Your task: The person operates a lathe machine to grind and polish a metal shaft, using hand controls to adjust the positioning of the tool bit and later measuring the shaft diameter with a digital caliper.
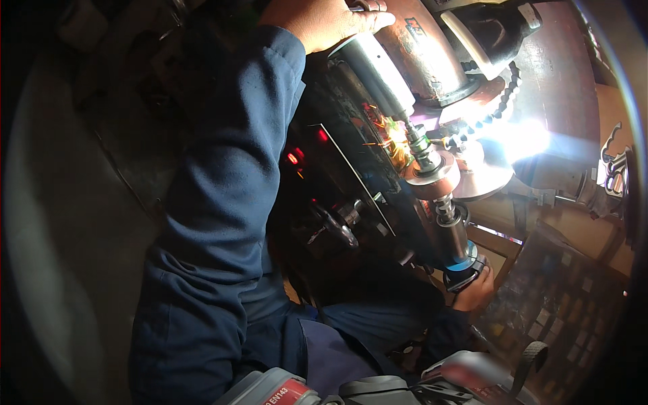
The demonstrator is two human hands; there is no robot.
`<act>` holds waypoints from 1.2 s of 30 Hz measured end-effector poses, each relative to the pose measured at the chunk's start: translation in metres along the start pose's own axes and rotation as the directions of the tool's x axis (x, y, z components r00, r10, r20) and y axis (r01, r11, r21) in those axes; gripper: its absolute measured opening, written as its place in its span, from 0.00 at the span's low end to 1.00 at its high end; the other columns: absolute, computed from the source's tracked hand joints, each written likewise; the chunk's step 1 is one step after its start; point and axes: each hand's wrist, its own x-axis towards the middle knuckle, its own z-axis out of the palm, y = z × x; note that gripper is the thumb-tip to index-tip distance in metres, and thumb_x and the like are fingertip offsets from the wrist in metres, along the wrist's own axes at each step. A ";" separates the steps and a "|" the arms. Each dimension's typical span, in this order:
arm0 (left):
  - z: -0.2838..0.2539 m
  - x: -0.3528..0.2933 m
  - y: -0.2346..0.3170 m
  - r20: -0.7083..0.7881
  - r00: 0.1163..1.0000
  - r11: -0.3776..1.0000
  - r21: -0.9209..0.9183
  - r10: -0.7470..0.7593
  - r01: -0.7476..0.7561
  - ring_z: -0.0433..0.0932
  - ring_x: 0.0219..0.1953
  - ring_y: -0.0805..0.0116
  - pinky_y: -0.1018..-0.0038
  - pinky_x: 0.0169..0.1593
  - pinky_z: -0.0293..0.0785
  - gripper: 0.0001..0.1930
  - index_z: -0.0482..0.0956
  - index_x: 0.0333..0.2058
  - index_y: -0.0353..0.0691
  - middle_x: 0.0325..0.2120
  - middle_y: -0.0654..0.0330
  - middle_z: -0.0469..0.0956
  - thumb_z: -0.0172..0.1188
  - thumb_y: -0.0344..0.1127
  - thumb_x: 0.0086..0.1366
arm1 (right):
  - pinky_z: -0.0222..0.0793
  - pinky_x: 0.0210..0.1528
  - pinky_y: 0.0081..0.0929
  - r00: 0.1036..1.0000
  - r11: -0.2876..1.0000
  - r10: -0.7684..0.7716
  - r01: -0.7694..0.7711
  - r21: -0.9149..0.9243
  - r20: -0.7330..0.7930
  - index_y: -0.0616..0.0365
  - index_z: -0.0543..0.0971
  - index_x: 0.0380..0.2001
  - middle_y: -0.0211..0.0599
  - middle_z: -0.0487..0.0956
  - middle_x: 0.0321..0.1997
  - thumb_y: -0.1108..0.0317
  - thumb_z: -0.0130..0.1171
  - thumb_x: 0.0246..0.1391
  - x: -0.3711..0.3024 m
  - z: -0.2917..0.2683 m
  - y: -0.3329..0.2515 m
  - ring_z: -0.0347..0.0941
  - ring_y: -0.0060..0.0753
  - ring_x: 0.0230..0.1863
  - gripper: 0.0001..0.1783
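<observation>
Flanged metal shaft (435,181) sits between the two hands, below the left fingers and above the right ones. The left hand (327,21) reaches over the end of a silver cylinder (376,73), one digit stretched toward the copper-coloured cylinder (428,57) just beside it; the upper edge crops the rest, so I cannot tell whether those fingers grip. Right hand (478,291) fingers curl around a black end piece (464,275), holding it, beneath its blue band. Orange sparks (396,137) glow below the left fingers, near a segmented hose (496,115).
</observation>
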 end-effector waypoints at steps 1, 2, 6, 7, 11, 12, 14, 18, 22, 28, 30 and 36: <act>0.002 -0.001 -0.003 0.005 1.000 1.000 0.002 0.000 0.000 0.82 0.33 0.66 0.73 0.38 0.75 0.21 0.79 0.39 0.27 0.28 0.53 0.82 0.69 0.41 0.55 | 0.69 0.50 0.34 0.993 0.997 -0.062 0.057 -0.050 -0.099 0.69 0.77 0.44 0.46 0.81 0.41 0.66 0.40 0.64 -0.009 0.008 -0.008 0.76 0.39 0.43 0.20; 0.002 0.001 -0.002 0.032 0.999 0.997 -0.062 -0.037 0.039 0.82 0.32 0.67 0.73 0.38 0.75 0.21 0.79 0.39 0.27 0.27 0.53 0.82 0.68 0.40 0.55 | 0.68 0.51 0.34 0.972 0.989 -0.127 0.108 -0.103 -0.198 0.68 0.77 0.45 0.46 0.80 0.42 0.65 0.40 0.64 -0.017 0.011 -0.015 0.76 0.41 0.45 0.20; -0.001 0.003 0.003 0.087 0.995 0.991 -0.119 -0.050 0.061 0.81 0.31 0.70 0.75 0.38 0.75 0.19 0.79 0.39 0.27 0.27 0.54 0.83 0.68 0.37 0.56 | 0.67 0.53 0.37 0.902 0.954 -0.270 0.203 -0.220 -0.338 0.68 0.75 0.48 0.49 0.80 0.44 0.63 0.37 0.66 -0.035 0.025 -0.007 0.76 0.46 0.47 0.21; 0.001 0.004 0.005 0.101 0.993 0.994 -0.090 -0.058 0.067 0.81 0.31 0.71 0.75 0.38 0.75 0.18 0.79 0.39 0.27 0.27 0.54 0.83 0.68 0.37 0.56 | 0.67 0.53 0.38 0.850 0.933 -0.352 0.286 -0.217 -0.393 0.69 0.73 0.49 0.52 0.78 0.45 0.62 0.36 0.67 -0.041 0.030 -0.004 0.75 0.47 0.48 0.22; 0.001 0.004 0.007 0.106 0.990 0.987 -0.117 -0.098 0.110 0.80 0.30 0.74 0.76 0.37 0.75 0.19 0.79 0.40 0.27 0.27 0.56 0.83 0.68 0.37 0.56 | 0.66 0.53 0.38 0.583 0.856 -0.513 0.405 -0.321 -0.630 0.67 0.70 0.51 0.52 0.77 0.48 0.59 0.36 0.69 -0.048 0.059 0.025 0.74 0.46 0.49 0.23; 0.005 0.006 0.006 0.114 0.989 0.987 -0.125 -0.090 0.104 0.80 0.31 0.74 0.76 0.38 0.75 0.19 0.79 0.40 0.27 0.28 0.56 0.83 0.68 0.37 0.56 | 0.66 0.53 0.38 0.579 0.857 -0.511 0.397 -0.328 -0.635 0.67 0.70 0.51 0.52 0.77 0.48 0.59 0.36 0.69 -0.049 0.056 0.031 0.74 0.46 0.49 0.23; 0.001 0.004 0.006 0.121 0.987 0.984 -0.130 -0.107 0.123 0.81 0.31 0.74 0.76 0.38 0.75 0.19 0.79 0.40 0.27 0.28 0.55 0.83 0.68 0.37 0.56 | 0.66 0.53 0.37 0.626 0.875 -0.479 0.397 -0.277 -0.615 0.65 0.70 0.52 0.50 0.77 0.48 0.62 0.35 0.68 -0.050 0.059 0.027 0.74 0.45 0.48 0.21; 0.001 0.003 0.005 0.100 0.992 0.990 -0.106 -0.079 0.090 0.81 0.31 0.72 0.76 0.38 0.75 0.20 0.79 0.40 0.28 0.29 0.55 0.83 0.69 0.39 0.55 | 0.67 0.52 0.38 0.833 0.929 -0.370 0.342 -0.142 -0.410 0.69 0.72 0.49 0.55 0.76 0.47 0.58 0.36 0.68 -0.042 0.029 -0.016 0.74 0.47 0.48 0.24; -0.003 0.002 0.003 0.065 0.997 0.996 -0.070 -0.048 0.052 0.82 0.31 0.71 0.75 0.38 0.75 0.20 0.80 0.40 0.28 0.30 0.54 0.83 0.69 0.39 0.55 | 0.68 0.49 0.33 0.989 0.984 -0.150 0.151 -0.092 0.011 0.70 0.77 0.41 0.49 0.79 0.38 0.65 0.40 0.63 0.006 -0.003 -0.009 0.76 0.41 0.43 0.19; -0.003 0.003 0.007 0.068 0.996 0.995 -0.082 -0.059 0.064 0.83 0.33 0.66 0.74 0.38 0.76 0.19 0.80 0.39 0.29 0.30 0.50 0.83 0.68 0.40 0.55 | 0.68 0.37 0.22 0.840 0.982 0.128 -0.183 0.053 0.527 0.70 0.79 0.32 0.35 0.79 0.30 0.72 0.43 0.56 0.064 -0.021 0.013 0.74 0.25 0.31 0.15; -0.002 0.003 0.007 0.079 0.994 0.993 -0.087 -0.071 0.078 0.83 0.33 0.66 0.74 0.38 0.76 0.19 0.80 0.39 0.29 0.31 0.50 0.83 0.68 0.40 0.56 | 0.68 0.35 0.20 0.787 0.973 0.162 -0.228 0.037 0.596 0.70 0.79 0.31 0.32 0.79 0.28 0.73 0.43 0.54 0.078 -0.021 0.019 0.74 0.22 0.29 0.14; -0.004 0.001 0.005 0.075 0.994 0.992 -0.098 -0.075 0.083 0.83 0.33 0.65 0.73 0.39 0.76 0.20 0.80 0.39 0.30 0.31 0.51 0.83 0.68 0.41 0.56 | 0.69 0.32 0.21 0.516 0.962 0.202 -0.266 -0.068 0.832 0.69 0.81 0.29 0.33 0.80 0.27 0.71 0.48 0.53 0.108 -0.011 0.015 0.74 0.22 0.27 0.13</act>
